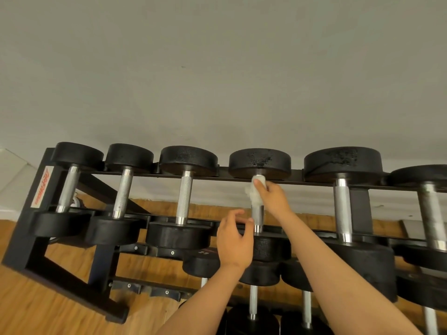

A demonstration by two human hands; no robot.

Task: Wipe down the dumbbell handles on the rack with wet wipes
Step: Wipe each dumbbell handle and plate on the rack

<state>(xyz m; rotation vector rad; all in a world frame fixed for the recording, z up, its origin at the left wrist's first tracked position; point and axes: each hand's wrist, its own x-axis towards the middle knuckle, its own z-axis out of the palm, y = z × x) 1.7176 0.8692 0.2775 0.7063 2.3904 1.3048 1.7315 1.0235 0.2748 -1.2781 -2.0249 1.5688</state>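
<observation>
Atop the rack (29, 228), the right hand (273, 198) gripped the wet wipe (254, 198) round the far end of the fourth handle (258, 217); its axis ran near-to-far, bare steel lying nearward of the fingers (260, 184); the left hand (234, 240), loosely curled, seemingly empty, hovered beside that near end.

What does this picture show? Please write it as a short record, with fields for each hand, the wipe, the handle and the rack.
right hand: grips the wet wipe around the upper part of the handle
left hand: fingers loosely curled beside the handle's lower end, holding nothing
wet wipe: white, bunched on the handle
handle: fourth dumbbell from the left, top row; lower part bare metal
rack: black frame, more dumbbells below, stands on a wooden floor
</observation>
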